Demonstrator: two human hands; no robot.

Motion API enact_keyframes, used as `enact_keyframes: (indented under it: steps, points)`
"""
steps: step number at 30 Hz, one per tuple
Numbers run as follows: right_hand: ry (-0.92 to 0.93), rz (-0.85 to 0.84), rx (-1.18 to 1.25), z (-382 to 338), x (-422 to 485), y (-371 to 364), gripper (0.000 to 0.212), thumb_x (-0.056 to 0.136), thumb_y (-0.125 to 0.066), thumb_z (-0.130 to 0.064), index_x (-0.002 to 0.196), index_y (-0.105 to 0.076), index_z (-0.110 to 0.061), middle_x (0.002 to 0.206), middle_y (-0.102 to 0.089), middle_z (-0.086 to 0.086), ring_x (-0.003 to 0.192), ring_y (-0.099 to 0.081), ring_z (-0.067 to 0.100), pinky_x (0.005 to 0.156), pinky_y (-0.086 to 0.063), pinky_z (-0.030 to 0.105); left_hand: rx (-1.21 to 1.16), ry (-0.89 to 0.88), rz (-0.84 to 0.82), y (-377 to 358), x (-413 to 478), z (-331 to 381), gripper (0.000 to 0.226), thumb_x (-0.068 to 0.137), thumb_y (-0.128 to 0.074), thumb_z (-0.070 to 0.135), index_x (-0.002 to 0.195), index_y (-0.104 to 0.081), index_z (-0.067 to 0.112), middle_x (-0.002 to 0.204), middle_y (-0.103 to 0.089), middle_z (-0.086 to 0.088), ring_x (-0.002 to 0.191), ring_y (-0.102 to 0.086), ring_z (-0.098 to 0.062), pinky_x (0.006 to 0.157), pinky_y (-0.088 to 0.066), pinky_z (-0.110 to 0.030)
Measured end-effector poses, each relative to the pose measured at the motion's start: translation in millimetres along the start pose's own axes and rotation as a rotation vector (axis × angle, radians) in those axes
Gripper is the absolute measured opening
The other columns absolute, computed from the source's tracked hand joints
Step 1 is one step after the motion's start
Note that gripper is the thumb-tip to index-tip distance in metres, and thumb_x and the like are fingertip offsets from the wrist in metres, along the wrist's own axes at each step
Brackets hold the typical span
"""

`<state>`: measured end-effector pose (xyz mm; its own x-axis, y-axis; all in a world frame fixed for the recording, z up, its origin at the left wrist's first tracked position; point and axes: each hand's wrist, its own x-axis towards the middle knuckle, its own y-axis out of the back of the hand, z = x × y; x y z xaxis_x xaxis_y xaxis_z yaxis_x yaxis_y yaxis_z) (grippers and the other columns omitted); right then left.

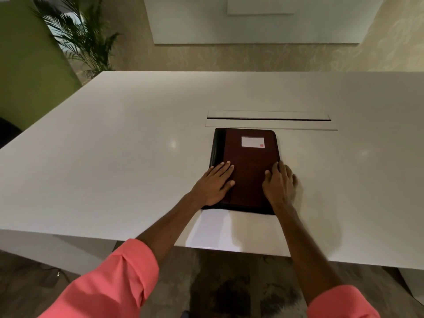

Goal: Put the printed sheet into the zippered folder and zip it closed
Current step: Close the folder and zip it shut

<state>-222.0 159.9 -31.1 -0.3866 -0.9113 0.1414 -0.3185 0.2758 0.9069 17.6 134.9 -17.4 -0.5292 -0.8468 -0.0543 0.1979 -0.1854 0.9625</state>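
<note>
Zippered folder (pixel 246 171) lies under flat left hand (pixel 214 183); right hand (pixel 278 183) seemingly grips its edge.

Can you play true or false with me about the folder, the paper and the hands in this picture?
1. The folder lies closed on the table. True.
2. The left hand holds a pen. False: it lies flat on the folder.
3. The white sheet lies in front of the folder, near the table's edge. True.
4. The right hand is up in the air. False: it rests on the folder's right edge.
5. The folder's label is green. False: it is white.
</note>
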Motion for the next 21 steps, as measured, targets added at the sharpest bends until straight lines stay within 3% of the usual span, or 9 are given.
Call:
enact_keyframes:
  steps: [4,10,15,18,21]
  points:
    - [0.061,-0.016,-0.02,-7,-10,0,0.059,0.113,-0.04,-0.038,0.164,-0.038,-0.008,0.174,-0.033,0.011,0.164,-0.023,0.029,0.133,-0.016,0.06,-0.087,0.047,0.095,7,-16,-4,0.058,0.12,-0.03,0.044,0.173,-0.031,0.021,0.182,-0.024,0.002,0.171,-0.016,-0.016,0.14,-0.014,-0.038]
    - [0.195,0.029,0.138,-43,-60,-8,0.053,0.111,-0.049,-0.033,0.16,-0.046,-0.013,0.169,-0.041,0.008,0.162,-0.029,0.026,0.133,-0.019,0.056,-0.348,0.165,0.283,13,-65,-21,0.051,0.121,-0.03,0.041,0.156,-0.06,0.021,0.159,-0.061,0.0,0.153,-0.049,-0.018,0.129,-0.038,-0.038]
    - [0.275,0.015,0.26,-78,-101,-14,0.049,0.108,-0.057,-0.025,0.157,-0.053,-0.015,0.166,-0.046,0.006,0.159,-0.033,0.026,0.131,-0.026,0.051,-0.425,0.188,0.276,13,-105,-40,0.048,0.121,-0.032,0.04,0.151,-0.066,0.023,0.154,-0.065,0.0,0.149,-0.051,-0.018,0.125,-0.036,-0.031]
    - [0.306,0.099,0.286,-91,-126,-18,0.036,0.103,-0.062,-0.017,0.139,-0.066,-0.016,0.143,-0.062,0.004,0.136,-0.053,0.024,0.111,-0.046,0.045,-0.411,0.111,0.291,13,-121,-49,0.038,0.116,-0.047,0.014,0.145,-0.07,0.019,0.148,-0.069,-0.001,0.143,-0.056,-0.02,0.121,-0.039,-0.03]
    - [0.309,0.139,0.315,-100,-147,-21,0.018,0.097,-0.066,-0.013,0.113,-0.072,-0.018,0.113,-0.07,0.0,0.106,-0.063,0.021,0.089,-0.051,0.038,-0.381,0.078,0.267,11,-132,-50,0.041,0.106,-0.055,0.001,0.138,-0.074,0.018,0.14,-0.073,0.001,0.136,-0.059,-0.019,0.12,-0.045,-0.034]
